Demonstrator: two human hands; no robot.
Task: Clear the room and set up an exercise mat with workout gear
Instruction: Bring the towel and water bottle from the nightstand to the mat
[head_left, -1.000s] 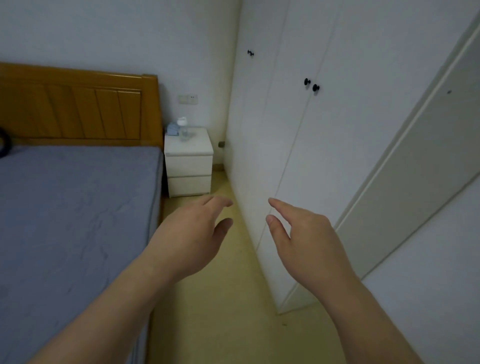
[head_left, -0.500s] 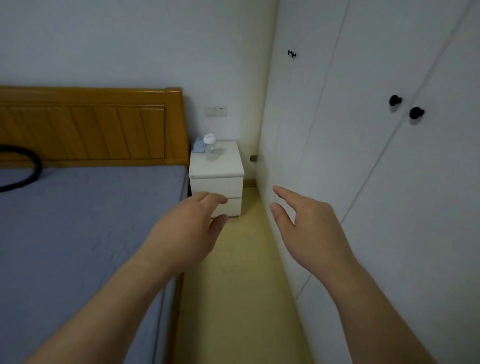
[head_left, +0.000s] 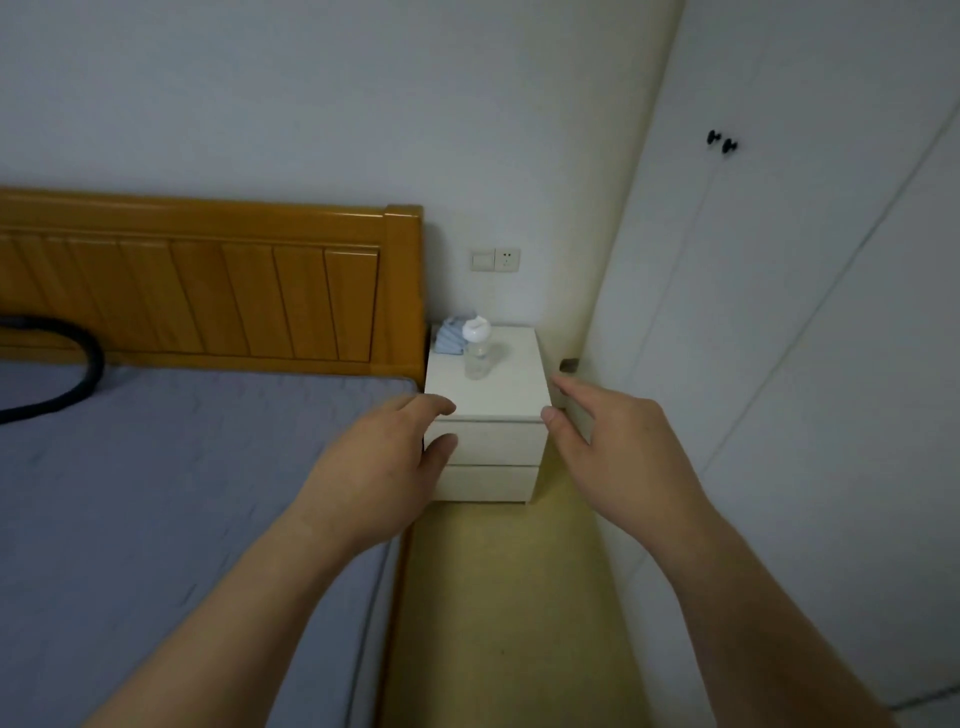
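Lighting is dim, even and cool, with no lamp in frame and no glare. A soft shadow lies along the floor (head_left: 498, 597) at 6 o'clock, beside the bed (head_left: 156, 493). Wide-angle distortion bows the wardrobe (head_left: 779, 364) at 3 o'clock and the headboard (head_left: 208, 291) at 9 o'clock. Both forearms are slightly blurred. Overall detail is soft and grainy.

One nightstand (head_left: 488, 405), one bottle (head_left: 478, 349), two hands (head_left: 382, 467) (head_left: 623, 457).
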